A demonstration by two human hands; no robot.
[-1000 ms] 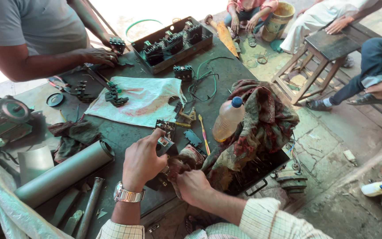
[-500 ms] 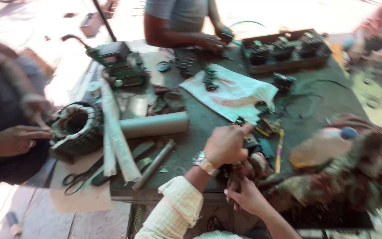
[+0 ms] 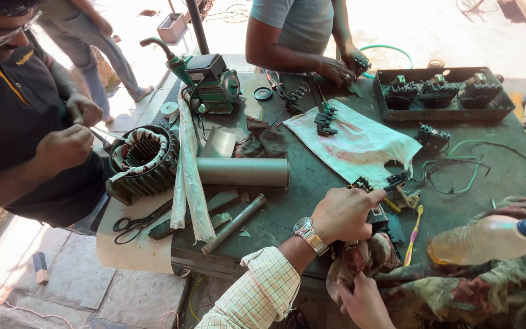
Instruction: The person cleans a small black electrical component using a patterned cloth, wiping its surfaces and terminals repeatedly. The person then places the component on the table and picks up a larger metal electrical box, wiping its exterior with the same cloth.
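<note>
green-painted metal makes up the surface [image 3: 336, 189], and the person's left hand [image 3: 347, 214] rests near its front edge with the fingers curled down over a small black electrical part [image 3: 377, 216]; the grip is closed around that part. a silver wristwatch [image 3: 310, 235] sits on that wrist above a checked sleeve [image 3: 257, 292]. the right hand [image 3: 363, 301] is lower, just off the front edge, its fingers pinched into a patterned red and brown cloth [image 3: 458, 286]; how tight that grip is i cannot tell. a plastic bottle with a blue cap [image 3: 488, 239] lies on the cloth to the right. a yellow and pink toothbrush [image 3: 413, 234] lies just beside the black part. further back are a grey tube [image 3: 243, 172], a white cloth [image 3: 360, 141] and a tray of black parts [image 3: 442, 97]. another person's hands [image 3: 336, 68] work at the far edge, and a third person at the left stands by a ribbed motor stator [image 3: 142, 159].
</note>
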